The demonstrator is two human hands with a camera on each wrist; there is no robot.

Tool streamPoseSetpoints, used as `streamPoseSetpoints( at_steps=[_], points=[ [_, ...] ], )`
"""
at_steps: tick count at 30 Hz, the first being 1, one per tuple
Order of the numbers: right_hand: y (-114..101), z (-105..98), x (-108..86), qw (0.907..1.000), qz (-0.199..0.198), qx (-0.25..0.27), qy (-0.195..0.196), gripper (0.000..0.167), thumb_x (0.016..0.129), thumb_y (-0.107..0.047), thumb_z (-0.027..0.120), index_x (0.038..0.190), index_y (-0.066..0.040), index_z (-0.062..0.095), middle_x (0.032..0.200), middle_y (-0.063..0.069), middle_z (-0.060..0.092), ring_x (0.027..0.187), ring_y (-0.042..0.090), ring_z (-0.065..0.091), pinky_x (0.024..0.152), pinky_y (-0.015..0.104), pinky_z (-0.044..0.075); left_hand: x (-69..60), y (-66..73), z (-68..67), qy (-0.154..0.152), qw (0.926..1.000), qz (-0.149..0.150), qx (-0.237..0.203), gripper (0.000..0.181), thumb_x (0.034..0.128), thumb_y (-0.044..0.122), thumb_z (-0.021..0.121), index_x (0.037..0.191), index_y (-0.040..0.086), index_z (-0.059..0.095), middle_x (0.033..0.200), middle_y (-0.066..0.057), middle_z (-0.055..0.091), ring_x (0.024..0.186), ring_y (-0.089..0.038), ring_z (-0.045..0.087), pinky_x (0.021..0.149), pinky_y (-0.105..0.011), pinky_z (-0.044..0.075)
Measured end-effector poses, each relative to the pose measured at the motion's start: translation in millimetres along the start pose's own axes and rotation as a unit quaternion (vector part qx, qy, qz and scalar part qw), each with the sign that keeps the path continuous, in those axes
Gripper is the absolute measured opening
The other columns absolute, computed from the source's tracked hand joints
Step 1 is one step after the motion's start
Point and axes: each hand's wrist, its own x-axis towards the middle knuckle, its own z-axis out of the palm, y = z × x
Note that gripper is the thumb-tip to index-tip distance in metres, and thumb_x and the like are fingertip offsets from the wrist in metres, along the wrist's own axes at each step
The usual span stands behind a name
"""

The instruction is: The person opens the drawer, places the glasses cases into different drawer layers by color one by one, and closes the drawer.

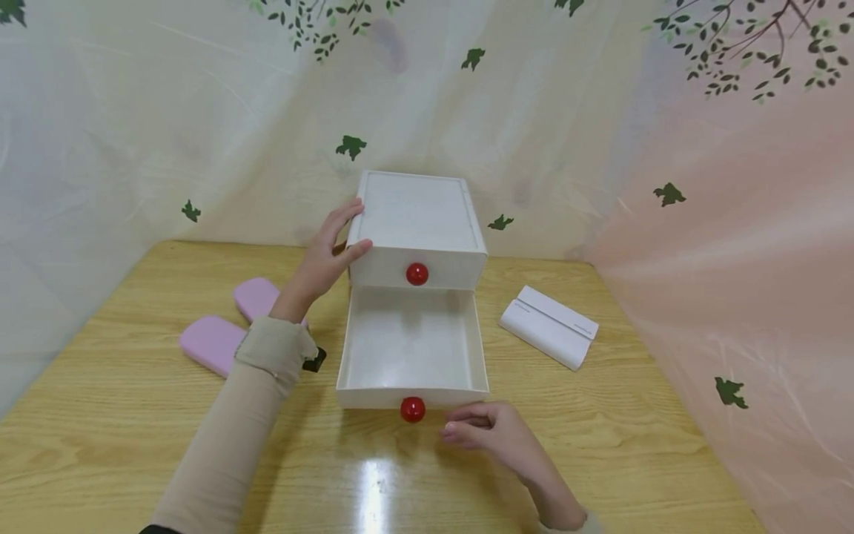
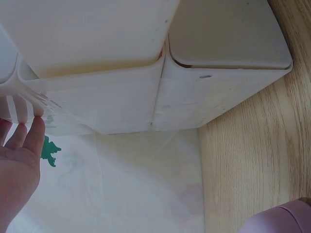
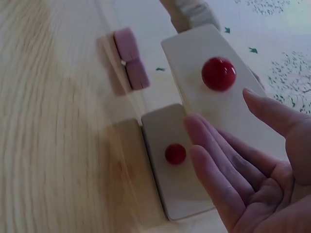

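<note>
A white stacked drawer unit (image 1: 414,211) with red ball knobs stands on the table. Its middle drawer (image 1: 414,341) is pulled out, and its white inside shows no contents. Below that, the bottom drawer (image 3: 170,179) is closed. My left hand (image 1: 323,256) rests against the unit's upper left edge, thumb at the front corner; in the left wrist view its straight fingers (image 2: 35,136) touch the slotted side. Just in front of the pulled-out drawer's right end, my right hand (image 1: 497,434) hovers with relaxed fingers, apart from the red knob (image 1: 412,409) and holding nothing.
Two pink rounded objects (image 1: 212,343) lie left of the unit, partly behind the left forearm. To the right is a white folded case (image 1: 550,326). A leaf-printed sheet (image 1: 267,133) hangs behind the wooden table (image 1: 640,445) and along its right side.
</note>
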Motion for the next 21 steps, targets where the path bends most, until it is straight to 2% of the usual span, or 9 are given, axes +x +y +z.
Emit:
streamPoseSetpoints(
  at_steps=[2, 5, 10, 14, 17, 19, 21],
  points=[
    [2, -7, -2.8, 0.9999, 0.003, -0.007, -0.009, 0.045, 0.093, -0.019, 0.065, 0.116, 0.018, 0.058, 0.108, 0.028, 0.069, 0.098, 0.030, 0.071, 0.084, 0.036, 0.059, 3.2, -9.3, 0.7, 0.003, 1.0000, 0.006, -0.003, 0.061, 0.0962, 0.011, 0.057, 0.151, 0.010, 0.030, 0.163, -0.004, 0.018, 0.150, -0.027, 0.016, 0.115, -0.059, 0.028],
    [3, -16, -6.5, 0.9997, 0.009, -0.016, -0.015, 0.044, 0.093, -0.019, 0.064, 0.117, 0.018, 0.058, 0.108, 0.029, 0.069, 0.097, 0.027, 0.072, 0.083, 0.036, 0.059, 4.4, -15.9, 1.3, 0.007, 0.9998, 0.016, -0.006, 0.060, 0.0963, 0.013, 0.057, 0.151, 0.013, 0.032, 0.162, -0.002, 0.019, 0.149, -0.025, 0.017, 0.115, -0.058, 0.029],
    [3, -30, -8.8, 0.9991, 0.008, -0.039, -0.014, 0.045, 0.093, -0.020, 0.063, 0.117, 0.018, 0.058, 0.107, 0.029, 0.069, 0.095, 0.023, 0.072, 0.080, 0.038, 0.060, 4.0, -17.5, 0.4, 0.010, 0.9997, 0.021, -0.007, 0.061, 0.0959, 0.017, 0.058, 0.151, 0.015, 0.032, 0.162, 0.000, 0.020, 0.149, -0.024, 0.018, 0.114, -0.059, 0.029],
    [1, -40, -9.3, 0.9961, 0.009, -0.088, -0.008, 0.044, 0.093, -0.023, 0.065, 0.117, 0.014, 0.060, 0.105, 0.024, 0.071, 0.091, 0.018, 0.072, 0.076, 0.033, 0.060, 4.1, -15.8, 0.3, 0.008, 0.9998, 0.016, -0.003, 0.061, 0.0961, 0.015, 0.058, 0.151, 0.014, 0.031, 0.162, -0.001, 0.019, 0.149, -0.024, 0.017, 0.114, -0.059, 0.029],
    [1, -48, -8.4, 0.9887, -0.002, -0.149, 0.010, 0.041, 0.092, -0.025, 0.066, 0.116, 0.008, 0.063, 0.104, 0.018, 0.072, 0.092, 0.018, 0.069, 0.075, 0.027, 0.058, 3.5, -11.1, 0.5, 0.006, 1.0000, 0.006, -0.001, 0.061, 0.0963, 0.012, 0.057, 0.151, 0.011, 0.030, 0.163, -0.003, 0.018, 0.150, -0.026, 0.016, 0.115, -0.058, 0.029],
    [1, -54, -7.0, 0.9790, -0.009, -0.201, 0.033, 0.040, 0.091, -0.026, 0.067, 0.116, 0.004, 0.064, 0.106, 0.015, 0.072, 0.097, 0.022, 0.068, 0.076, 0.025, 0.056, 0.4, -1.4, 0.5, 0.003, 1.0000, 0.002, -0.002, 0.061, 0.0963, 0.011, 0.056, 0.151, 0.007, 0.029, 0.163, -0.007, 0.017, 0.150, -0.029, 0.016, 0.115, -0.059, 0.028],
    [0, -61, -4.7, 0.9685, -0.015, -0.241, 0.062, 0.039, 0.091, -0.026, 0.067, 0.117, 0.003, 0.065, 0.111, 0.016, 0.071, 0.104, 0.029, 0.066, 0.081, 0.029, 0.057, -2.4, 8.1, 0.6, 0.000, 1.0000, -0.001, -0.004, 0.061, 0.0963, 0.008, 0.055, 0.151, 0.004, 0.029, 0.162, -0.011, 0.017, 0.149, -0.031, 0.016, 0.115, -0.059, 0.027]
  ],
)
